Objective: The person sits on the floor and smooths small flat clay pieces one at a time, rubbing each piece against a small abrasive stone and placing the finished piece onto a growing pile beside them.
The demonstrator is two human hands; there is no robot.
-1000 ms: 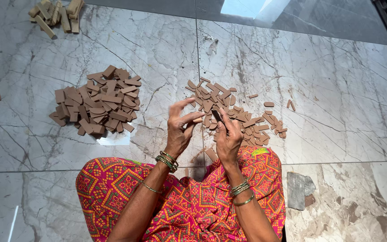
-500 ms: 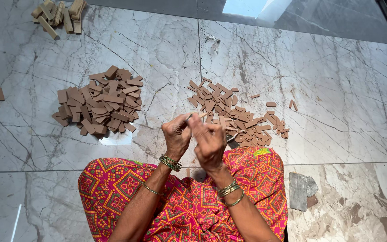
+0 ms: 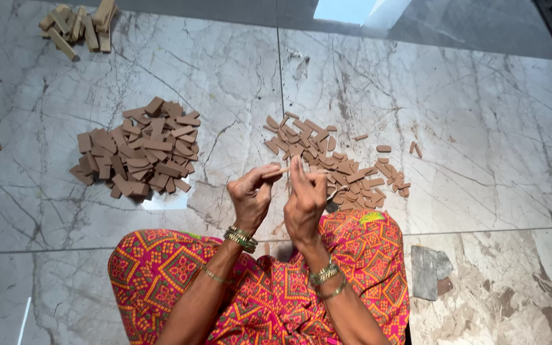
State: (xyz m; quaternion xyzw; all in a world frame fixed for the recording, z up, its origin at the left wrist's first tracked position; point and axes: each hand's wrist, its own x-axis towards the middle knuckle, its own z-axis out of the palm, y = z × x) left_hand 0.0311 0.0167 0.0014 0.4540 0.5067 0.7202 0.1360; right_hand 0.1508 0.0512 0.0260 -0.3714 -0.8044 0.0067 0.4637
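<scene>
We had brought both hands back from the scattered heap and raised them over our lap. A second ago they were down at 12 o'clock among the loose pieces; now they sat close together at chest height, which suggests a piece had been picked out and was being worked between the fingers.

Our left hand [image 3: 250, 195] was curled, its thumb and forefinger pinching one end of a thin brown strip [image 3: 277, 170]. The strip lay nearly level, pointing toward 3 o'clock, and its far end met our right hand [image 3: 305, 199], whose fingers stood upright and close together against it. Whether the right hand truly gripped the strip or only steadied it, we could not tell.

The scattered heap of small brown pieces [image 3: 333, 163] lay on the marble floor [image 3: 480, 128] just beyond the hands, from 12 toward 2 o'clock. A denser pile of larger brown tiles [image 3: 138, 153] sat at 10 o'clock, well apart. Paler wooden blocks [image 3: 78, 25] lay farther off at 11 o'clock, and a grey flat stone [image 3: 429, 271] rested by our knee at 4 o'clock. Our patterned pink skirt [image 3: 263, 294] spread below the wrists.
</scene>
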